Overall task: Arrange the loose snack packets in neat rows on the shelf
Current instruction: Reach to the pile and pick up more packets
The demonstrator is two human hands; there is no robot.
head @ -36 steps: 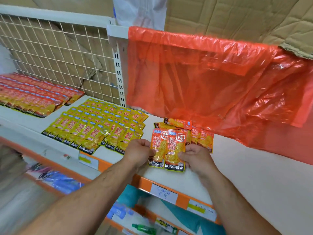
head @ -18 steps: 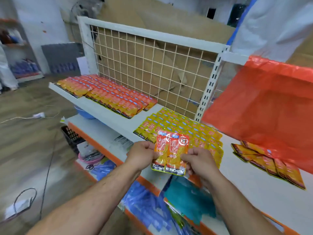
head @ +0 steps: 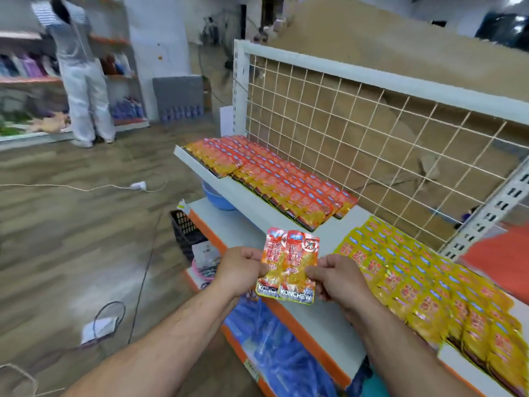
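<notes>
Head view: left hand (head: pixel 243 267), right hand (head: pixel 337 277) pinch packets (head: pixel 289 265).

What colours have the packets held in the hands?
The held packets are orange-red above and golden yellow below; head view.

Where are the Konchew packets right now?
Head view, centre: the Konchew packets are pinched between left hand and right hand, just left of the yellow packet rows.

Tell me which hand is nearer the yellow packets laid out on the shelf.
Right. The right hand pinches the held packets on the side next to the yellow packets; the left hand pinches the opposite side, farther off.
</notes>
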